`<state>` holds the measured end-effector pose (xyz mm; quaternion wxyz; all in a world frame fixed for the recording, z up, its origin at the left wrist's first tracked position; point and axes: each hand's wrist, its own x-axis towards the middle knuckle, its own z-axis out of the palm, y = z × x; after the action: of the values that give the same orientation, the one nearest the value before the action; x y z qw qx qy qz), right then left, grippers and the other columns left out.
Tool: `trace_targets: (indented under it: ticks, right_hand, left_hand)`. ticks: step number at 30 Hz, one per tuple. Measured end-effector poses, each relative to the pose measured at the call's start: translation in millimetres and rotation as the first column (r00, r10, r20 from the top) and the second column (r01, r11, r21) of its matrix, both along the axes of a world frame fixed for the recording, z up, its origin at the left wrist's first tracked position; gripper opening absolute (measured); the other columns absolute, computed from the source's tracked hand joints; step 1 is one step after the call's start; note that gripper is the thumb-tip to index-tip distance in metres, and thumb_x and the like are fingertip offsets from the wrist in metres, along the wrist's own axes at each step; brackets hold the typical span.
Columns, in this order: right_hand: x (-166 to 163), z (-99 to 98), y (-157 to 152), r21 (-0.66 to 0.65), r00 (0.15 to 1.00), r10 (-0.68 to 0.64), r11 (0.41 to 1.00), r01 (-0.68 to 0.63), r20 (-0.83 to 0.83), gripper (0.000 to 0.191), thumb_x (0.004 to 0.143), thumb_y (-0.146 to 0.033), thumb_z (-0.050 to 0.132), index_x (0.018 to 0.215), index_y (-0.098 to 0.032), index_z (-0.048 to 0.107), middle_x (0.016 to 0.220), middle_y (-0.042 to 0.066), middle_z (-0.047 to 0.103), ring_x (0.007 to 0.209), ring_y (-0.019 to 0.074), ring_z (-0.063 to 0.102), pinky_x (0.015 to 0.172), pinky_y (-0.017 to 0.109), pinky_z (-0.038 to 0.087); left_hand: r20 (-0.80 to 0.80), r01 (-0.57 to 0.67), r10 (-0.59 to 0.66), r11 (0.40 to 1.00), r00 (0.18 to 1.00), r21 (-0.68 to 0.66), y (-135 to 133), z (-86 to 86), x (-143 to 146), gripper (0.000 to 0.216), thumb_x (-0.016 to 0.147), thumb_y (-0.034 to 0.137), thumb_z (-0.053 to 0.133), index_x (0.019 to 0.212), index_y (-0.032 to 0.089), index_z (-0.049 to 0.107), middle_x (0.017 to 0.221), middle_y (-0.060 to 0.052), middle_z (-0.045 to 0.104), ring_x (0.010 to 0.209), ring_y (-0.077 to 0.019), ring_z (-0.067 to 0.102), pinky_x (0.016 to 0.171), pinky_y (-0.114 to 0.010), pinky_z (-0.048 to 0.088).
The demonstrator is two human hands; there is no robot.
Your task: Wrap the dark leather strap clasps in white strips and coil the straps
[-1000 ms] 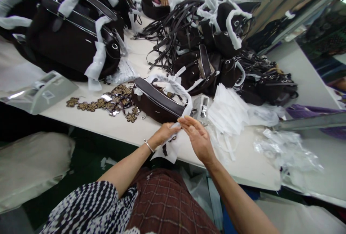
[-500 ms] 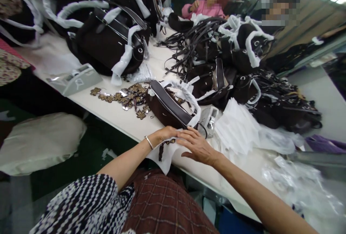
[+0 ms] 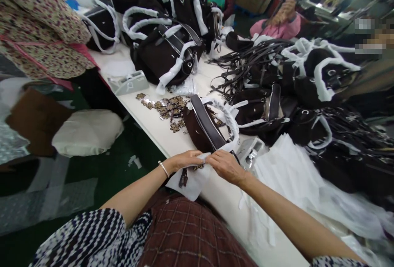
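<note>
White bench (image 3: pixel 160 129) is carrying many dark brown bags. Both hands are meeting at its near edge, just in front of a small dark brown bag with a paper-wrapped handle (image 3: pixel 205 129). Left hand (image 3: pixel 184 161) and right hand (image 3: pixel 226 166) are pinching a thin white wrapping sheet (image 3: pixel 192 180) with their fingers, and it is hanging over the edge.

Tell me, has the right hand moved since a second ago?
Yes. The right hand has come down onto the white wrapping sheet beside the dark bag, closing up to the left hand.
</note>
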<state>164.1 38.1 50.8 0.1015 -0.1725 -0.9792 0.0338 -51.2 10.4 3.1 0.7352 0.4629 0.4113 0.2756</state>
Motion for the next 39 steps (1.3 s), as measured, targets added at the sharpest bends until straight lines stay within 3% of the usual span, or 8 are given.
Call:
trace_targets:
  ticks: [3, 7, 12, 17, 24, 30, 33, 39]
  right_hand:
    - [-4, -2.1, 8, -0.031, 0.996, 0.074, 0.997, -0.072, 0.057, 0.018, 0.095, -0.017, 0.051, 0.088, -0.019, 0.068, 0.073, 0.003, 0.065, 0.071, 0.0170, 0.054, 0.068, 0.033, 0.036]
    - [-13, 0.8, 18, -0.143, 0.998, -0.032, 0.989, 0.039, 0.051, 0.010, 0.088, -0.028, 0.068, 0.081, -0.021, 0.069, 0.072, 0.002, 0.065, 0.072, 0.0166, 0.053, 0.066, 0.031, 0.035]
    - [-22, 10.5, 26, -0.292, 0.985, -0.172, 0.942, 0.166, 0.006, 0.016, 0.076, -0.029, 0.080, 0.078, -0.020, 0.067, 0.109, 0.006, 0.069, 0.102, 0.0220, 0.056, 0.083, 0.034, 0.038]
    - [-28, 17.2, 37, -0.415, 0.957, -0.217, 0.866, 0.279, 0.191, 0.033, 0.071, -0.036, 0.083, 0.094, -0.020, 0.064, 0.087, 0.002, 0.072, 0.084, 0.0207, 0.063, 0.079, 0.034, 0.035]
    - [-24, 19.4, 50, -0.454, 0.944, -0.270, 0.828, 0.328, 0.189, 0.025, 0.071, -0.032, 0.080, 0.090, -0.022, 0.068, 0.081, 0.000, 0.071, 0.078, 0.0183, 0.063, 0.079, 0.032, 0.034]
    - [-24, 18.7, 46, -0.465, 0.931, -0.331, 0.807, 0.365, 0.156, 0.020, 0.073, -0.030, 0.078, 0.075, -0.020, 0.060, 0.065, -0.005, 0.059, 0.064, 0.0125, 0.052, 0.076, 0.030, 0.031]
    - [-23, 19.5, 46, -0.482, 0.929, -0.338, 0.795, 0.367, 0.149, 0.022, 0.074, -0.029, 0.076, 0.071, -0.019, 0.057, 0.063, -0.006, 0.055, 0.064, 0.0118, 0.050, 0.077, 0.030, 0.031]
    - [-16, 23.5, 47, -0.585, 0.935, -0.328, 0.734, 0.344, 0.137, 0.021, 0.075, -0.025, 0.073, 0.069, -0.018, 0.053, 0.069, -0.006, 0.063, 0.064, 0.0104, 0.053, 0.072, 0.026, 0.033]
  left_hand:
    - [-0.114, -0.078, 0.087, 0.994, 0.990, 0.080, -8, 0.7, 8, 0.034, 0.073, 0.040, 0.071, 0.094, 0.013, 0.065, 0.076, -0.002, 0.063, 0.065, -0.0140, 0.055, 0.060, -0.023, 0.042]
    - [-0.225, -0.123, 0.176, 0.965, 0.958, 0.232, -10, 0.9, 14, 0.027, 0.074, 0.035, 0.070, 0.094, 0.017, 0.067, 0.074, 0.000, 0.064, 0.066, -0.0153, 0.054, 0.061, -0.024, 0.039]
    - [-0.209, -0.061, 0.150, 0.924, 0.966, 0.378, -12, 10.1, 7, 0.032, 0.082, 0.039, 0.066, 0.105, 0.018, 0.067, 0.091, -0.001, 0.067, 0.077, -0.0174, 0.057, 0.071, -0.025, 0.043]
    - [-0.255, 0.018, 0.117, 0.882, 0.960, 0.472, -10, 11.5, 9, 0.041, 0.087, 0.044, 0.062, 0.120, 0.020, 0.062, 0.096, -0.003, 0.069, 0.082, -0.0207, 0.061, 0.077, -0.027, 0.046]
    - [-0.236, -0.227, 0.429, 0.781, 0.872, 0.581, -37, 15.7, 11, 0.034, 0.092, 0.031, 0.055, 0.124, 0.020, 0.051, 0.134, -0.013, 0.054, 0.115, -0.0251, 0.057, 0.099, -0.039, 0.046]
    - [-0.544, 0.104, 0.367, 0.751, 0.754, 0.652, -48, 14.7, 17, 0.047, 0.072, 0.045, 0.081, 0.103, 0.020, 0.057, 0.158, -0.016, 0.028, 0.132, -0.0383, 0.043, 0.108, -0.053, 0.038]
    - [-0.573, 0.086, 0.410, 0.756, 0.709, 0.648, -42, 6.3, 21, 0.021, 0.084, 0.028, 0.069, 0.102, 0.020, 0.059, 0.154, -0.013, 0.038, 0.126, -0.0331, 0.048, 0.107, -0.050, 0.038]
    - [-0.398, -0.140, 0.366, 0.858, 0.841, 0.494, -27, 7.2, 11, 0.013, 0.086, 0.027, 0.060, 0.076, 0.019, 0.057, 0.100, -0.004, 0.064, 0.095, -0.0203, 0.059, 0.086, -0.032, 0.044]
